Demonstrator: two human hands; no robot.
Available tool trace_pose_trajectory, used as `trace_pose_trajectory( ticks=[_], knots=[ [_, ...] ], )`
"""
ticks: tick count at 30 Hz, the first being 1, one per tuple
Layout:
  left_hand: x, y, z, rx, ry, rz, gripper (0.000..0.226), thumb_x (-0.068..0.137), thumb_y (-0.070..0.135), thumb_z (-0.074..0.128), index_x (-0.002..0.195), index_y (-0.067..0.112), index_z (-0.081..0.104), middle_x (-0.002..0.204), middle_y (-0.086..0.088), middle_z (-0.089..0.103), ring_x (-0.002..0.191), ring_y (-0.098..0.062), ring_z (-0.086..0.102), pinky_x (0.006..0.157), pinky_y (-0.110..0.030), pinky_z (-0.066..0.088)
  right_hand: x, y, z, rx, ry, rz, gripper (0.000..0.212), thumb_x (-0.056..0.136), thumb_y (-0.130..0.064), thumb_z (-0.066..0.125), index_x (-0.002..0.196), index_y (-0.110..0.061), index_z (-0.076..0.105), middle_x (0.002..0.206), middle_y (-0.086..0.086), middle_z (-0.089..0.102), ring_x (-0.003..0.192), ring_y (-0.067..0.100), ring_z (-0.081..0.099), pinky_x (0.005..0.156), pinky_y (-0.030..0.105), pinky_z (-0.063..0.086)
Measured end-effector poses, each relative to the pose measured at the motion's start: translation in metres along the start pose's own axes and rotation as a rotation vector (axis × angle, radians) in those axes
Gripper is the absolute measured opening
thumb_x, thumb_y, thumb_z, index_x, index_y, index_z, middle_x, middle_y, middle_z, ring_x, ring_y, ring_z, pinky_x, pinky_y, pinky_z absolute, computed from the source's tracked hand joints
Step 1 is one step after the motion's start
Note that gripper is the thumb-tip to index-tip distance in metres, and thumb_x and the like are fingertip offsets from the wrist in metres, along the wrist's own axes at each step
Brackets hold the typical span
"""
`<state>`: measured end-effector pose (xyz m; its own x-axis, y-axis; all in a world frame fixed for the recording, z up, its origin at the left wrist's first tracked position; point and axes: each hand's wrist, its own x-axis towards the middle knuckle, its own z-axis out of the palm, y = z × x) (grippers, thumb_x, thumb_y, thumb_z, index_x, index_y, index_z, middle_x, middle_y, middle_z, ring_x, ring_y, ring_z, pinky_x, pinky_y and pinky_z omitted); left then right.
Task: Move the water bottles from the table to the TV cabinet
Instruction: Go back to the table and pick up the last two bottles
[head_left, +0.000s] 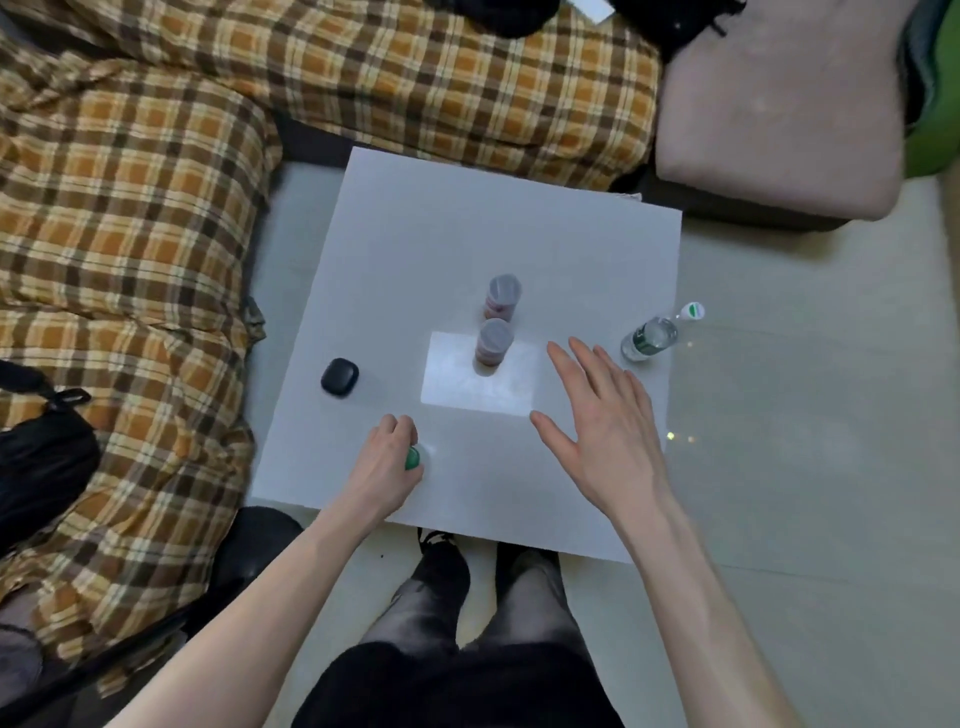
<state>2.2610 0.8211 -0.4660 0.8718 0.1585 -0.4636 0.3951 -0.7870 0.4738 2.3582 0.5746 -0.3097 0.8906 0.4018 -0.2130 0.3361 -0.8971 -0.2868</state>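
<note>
On the white table, two bottles with reddish labels and pale caps stand mid-table, one behind the other. A clear water bottle with a green label and a green-and-white cap is at the table's right edge. My left hand is closed over the top of a green-capped bottle near the front edge, and most of that bottle is hidden under the hand. My right hand hovers over the table with its fingers spread, holding nothing, between the middle bottles and the clear bottle.
A black earbud case lies on the table's left side. A plaid-covered sofa wraps the left and far sides. A pink cushion sits at the back right, a black bag at the left. Pale floor stretches to the right.
</note>
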Motion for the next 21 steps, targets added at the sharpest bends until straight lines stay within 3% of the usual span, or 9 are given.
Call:
trace_pose_trajectory(
  ticks=[6,12,19,21],
  knots=[
    [0.039,0.076,-0.018,-0.033,-0.029,0.029,0.027,0.082,0.016,0.072,0.092,0.016,0.047,0.096,-0.002,0.049,0.08,-0.027,0.052,0.066,-0.034,0.036,0.009,0.078,-0.023,0.028,0.077,0.129,0.068,0.097,-0.041,0.062,0.156,-0.018,0.037,0.162,0.006,0.037,0.147,0.031,0.037,0.118,0.045,0.028],
    [0.077,0.145,-0.026,-0.058,-0.021,0.087,0.033,0.082,0.019,0.071,0.083,0.027,0.038,0.089,0.006,0.043,0.074,-0.023,0.048,0.058,-0.029,0.031,0.041,0.159,-0.039,0.004,0.109,0.189,0.068,0.094,-0.037,0.066,0.154,-0.018,0.039,0.16,0.006,0.04,0.148,0.033,0.034,0.118,0.047,0.028],
    [0.124,0.218,-0.033,-0.076,0.036,0.135,0.025,0.082,0.015,0.071,0.089,0.016,0.047,0.087,0.01,0.043,0.08,-0.026,0.052,0.068,-0.039,0.044,0.105,0.23,-0.029,-0.022,0.066,0.182,0.073,0.092,-0.04,0.069,0.155,-0.02,0.039,0.159,0.011,0.04,0.149,0.037,0.032,0.118,0.048,0.025],
    [0.136,0.229,-0.031,-0.086,0.036,0.137,0.025,0.082,0.014,0.069,0.089,0.016,0.046,0.087,0.008,0.044,0.078,-0.025,0.051,0.066,-0.035,0.043,0.128,0.243,-0.021,-0.027,0.014,0.182,0.077,0.09,-0.043,0.069,0.156,-0.023,0.036,0.161,0.009,0.037,0.15,0.035,0.031,0.117,0.047,0.025]
  ],
)
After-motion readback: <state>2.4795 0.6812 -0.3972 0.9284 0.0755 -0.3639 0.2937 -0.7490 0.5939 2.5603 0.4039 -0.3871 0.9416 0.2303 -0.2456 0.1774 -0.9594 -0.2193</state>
